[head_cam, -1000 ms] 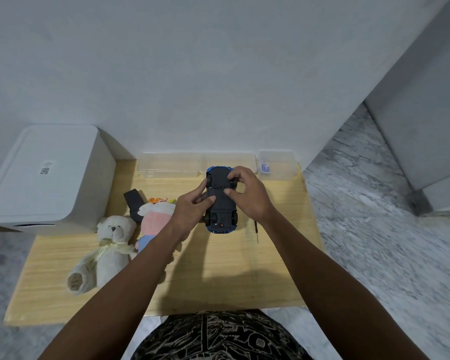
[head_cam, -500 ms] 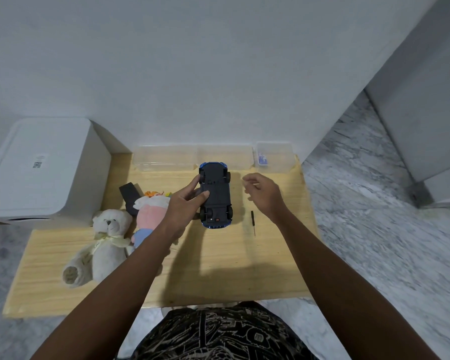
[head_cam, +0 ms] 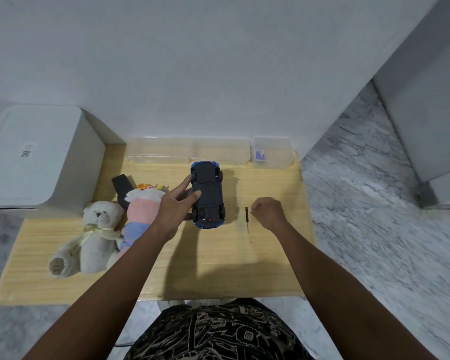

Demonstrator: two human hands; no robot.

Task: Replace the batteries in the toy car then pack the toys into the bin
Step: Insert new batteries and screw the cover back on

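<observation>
The blue toy car (head_cam: 209,193) lies upside down on the wooden table (head_cam: 218,268), its dark underside and four wheels facing up. My left hand (head_cam: 176,206) grips the car's left side, with the thumb on the underside. A thin black screwdriver (head_cam: 247,216) lies on the table to the right of the car. Just beside the screwdriver's handle, my right hand (head_cam: 269,213) hovers with its fingertips pinched together; anything between them is too small to see. A white teddy bear (head_cam: 94,235) and a pink plush doll (head_cam: 140,211) lie to the left.
A white lidded bin (head_cam: 37,157) stands at the table's left. Clear plastic boxes (head_cam: 161,152) line the back edge by the wall; the right one (head_cam: 272,152) holds something blue. A black object (head_cam: 121,185) lies behind the doll. Marble floor surrounds the table.
My right hand has left the car's underside and moved right and down, next to the screwdriver. The left hand keeps hold of the car, which has come down onto the table.
</observation>
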